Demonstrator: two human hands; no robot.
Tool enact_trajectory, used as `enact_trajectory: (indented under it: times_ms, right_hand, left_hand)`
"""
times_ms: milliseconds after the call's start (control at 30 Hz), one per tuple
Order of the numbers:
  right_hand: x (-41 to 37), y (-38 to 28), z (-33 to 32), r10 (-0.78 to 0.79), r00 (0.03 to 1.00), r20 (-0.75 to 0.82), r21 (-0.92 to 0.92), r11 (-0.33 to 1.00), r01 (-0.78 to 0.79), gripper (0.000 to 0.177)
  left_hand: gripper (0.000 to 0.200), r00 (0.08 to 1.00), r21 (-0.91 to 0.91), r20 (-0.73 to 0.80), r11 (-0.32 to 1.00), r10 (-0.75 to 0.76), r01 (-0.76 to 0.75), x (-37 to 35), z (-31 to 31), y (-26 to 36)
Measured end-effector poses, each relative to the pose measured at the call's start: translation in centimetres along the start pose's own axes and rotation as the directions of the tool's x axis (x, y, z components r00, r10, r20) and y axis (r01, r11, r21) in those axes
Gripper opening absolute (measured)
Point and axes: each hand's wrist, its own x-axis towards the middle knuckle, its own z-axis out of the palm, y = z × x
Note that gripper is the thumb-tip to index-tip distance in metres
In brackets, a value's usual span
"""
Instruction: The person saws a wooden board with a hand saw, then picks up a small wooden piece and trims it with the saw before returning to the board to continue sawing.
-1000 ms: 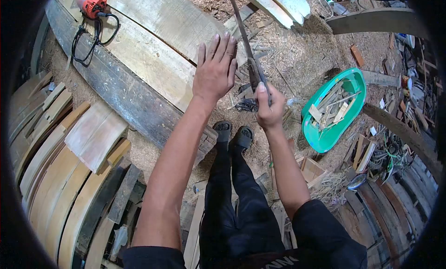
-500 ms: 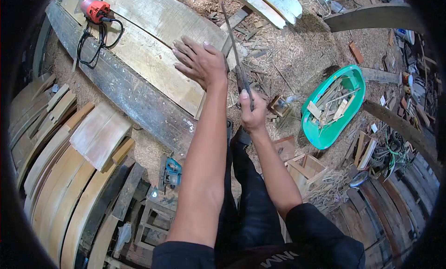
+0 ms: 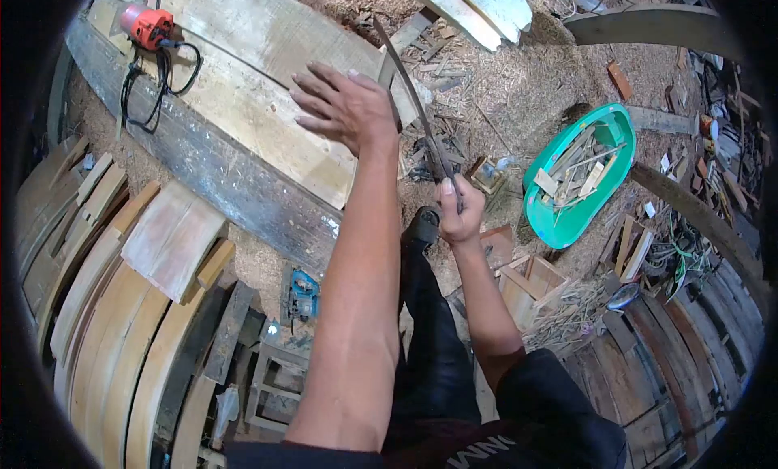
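My left hand point(image 3: 344, 108) lies with fingers spread on a pale wooden board point(image 3: 267, 88), near its right end. Held in my right hand point(image 3: 460, 209) is the lower end of a long, thin, dark blade-like tool point(image 3: 417, 104), with my fingers wrapped round it. The tool slants up and left from my fist, passing close to the board's right end. Beneath the pale board is a grey, paint-spotted plank point(image 3: 219, 169). A red power tool point(image 3: 147, 25) with a black cord stands at the board's upper left.
A green tub point(image 3: 561, 232) of wood scraps stands to the right. Curved wooden pieces point(image 3: 109, 331) are stacked at the lower left, near a blue power tool point(image 3: 305, 295). More planks point(image 3: 640, 372) lie at the lower right. Shavings and offcuts cover the floor.
My right hand has moved down and slightly right with the dark tool, which now leans further left. My left hand stays spread on the board. The view has shifted slightly.
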Motion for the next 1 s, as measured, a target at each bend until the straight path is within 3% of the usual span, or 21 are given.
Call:
enact_trajectory:
  times_ms: [33,100,300,400,433,533,733,833,1000]
  right_hand:
    - [-0.5,-0.4,-0.1,-0.023,1.000,-0.002,-0.009,1.000,0.023,0.033]
    - [-1.8,-1.4,-0.2,-0.066,0.998,-0.016,-0.015,0.998,0.066,0.034]
    - [0.1,-2.3,-1.1,0.026,0.997,0.075,-0.042,0.999,-0.023,0.035]
    - [0.2,-2.9,-1.0,0.009,0.995,0.096,-0.079,0.997,-0.001,0.034]
    - [0.0,-3.0,-1.1,-0.003,0.996,0.092,-0.054,0.998,0.008,0.034]
    - [-0.9,-3.2,-1.3,0.041,0.996,0.074,-0.031,0.999,-0.039,0.033]
    - [-2.4,-3.2,-0.3,0.026,0.999,0.035,0.014,1.000,-0.027,0.034]
    - [-2.4,-3.1,-0.2,0.047,0.999,0.020,0.027,0.999,-0.048,0.034]
    - [-1.4,-3.1,-0.8,0.052,0.999,0.003,0.000,0.999,-0.052,0.033]
  left_hand:
    - [0.066,0.998,0.003,-0.061,1.000,0.028,-0.027,0.1,0.1,-0.2]
    - [0.067,1.000,-0.032,-0.004,0.999,0.022,-0.022,0.1,-0.2,-0.4]
    - [0.069,1.000,-0.042,-0.009,0.999,0.025,-0.025,0.1,0.0,0.0]
    - [0.069,0.975,-0.108,0.078,0.974,0.209,-0.200,0.7,-0.2,-0.7]
    - [0.069,0.958,-0.053,0.039,0.958,0.284,-0.282,1.0,-0.3,-0.9]
    - [0.066,0.931,-0.191,0.004,0.914,0.365,-0.358,1.2,-0.4,-1.6]
    - [0.065,0.945,-0.246,0.001,0.916,0.326,-0.316,0.4,-1.2,-2.6]
    - [0.064,0.967,-0.377,0.055,0.902,0.248,-0.210,0.8,-1.7,-2.4]
    - [0.063,0.963,-0.239,0.010,0.936,0.270,-0.260,0.5,-1.2,-2.0]
